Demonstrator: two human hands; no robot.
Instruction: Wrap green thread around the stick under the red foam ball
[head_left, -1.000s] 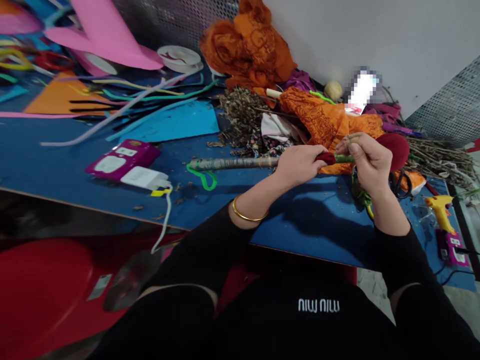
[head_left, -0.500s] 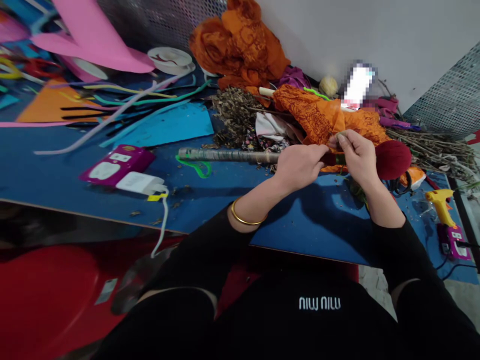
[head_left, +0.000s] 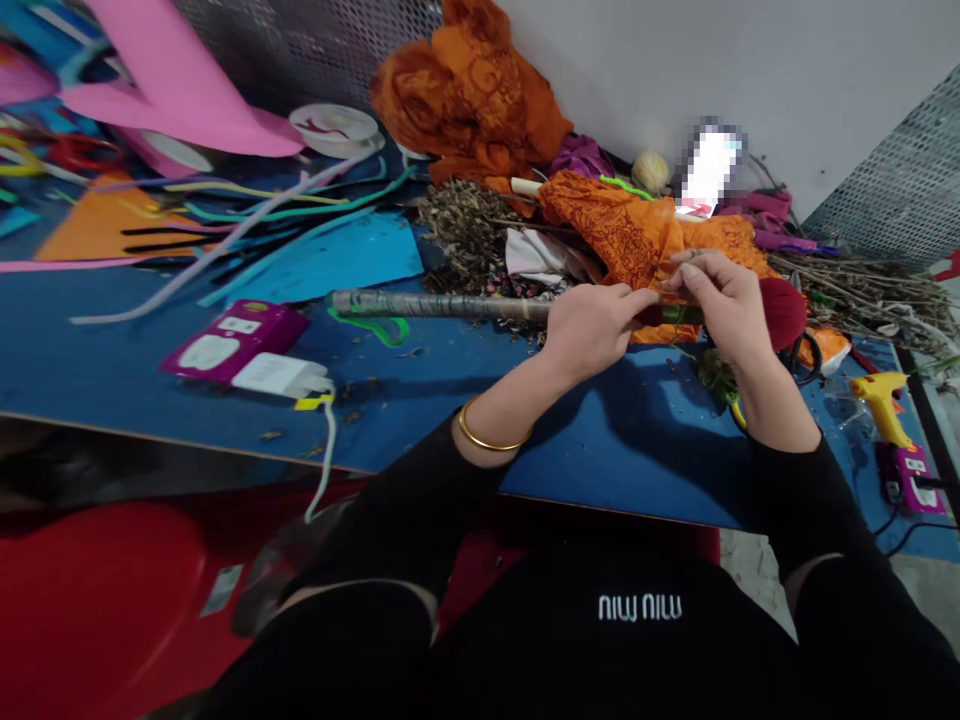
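Note:
My left hand [head_left: 589, 330] is closed around a long stick [head_left: 442, 305] wrapped in grey-green. The stick lies level above the blue table, its left end pointing away from my hand. Beyond my fingers, the stick has a dark red and green wrapped section [head_left: 679, 315], then a rounded dark red head [head_left: 784, 312]. Over the green section, my right hand [head_left: 724, 300] pinches what looks like a thin green thread; its fingertips partly hide it. A loose green tangle [head_left: 718, 375] hangs or lies below my right wrist.
Orange patterned cloth [head_left: 600, 215] and dried plant stems [head_left: 472, 235] lie behind the stick. On the blue table [head_left: 420, 420] are a purple power strip [head_left: 244, 335], foam strips and sheets at left, and a yellow glue gun [head_left: 881, 400] at right. A blurred-out phone [head_left: 709, 170] stands behind.
The stick has shifted left with its red head. My right hand has turned and lifted slightly, its fingers higher above the green section. The green tangle under my wrist shows more.

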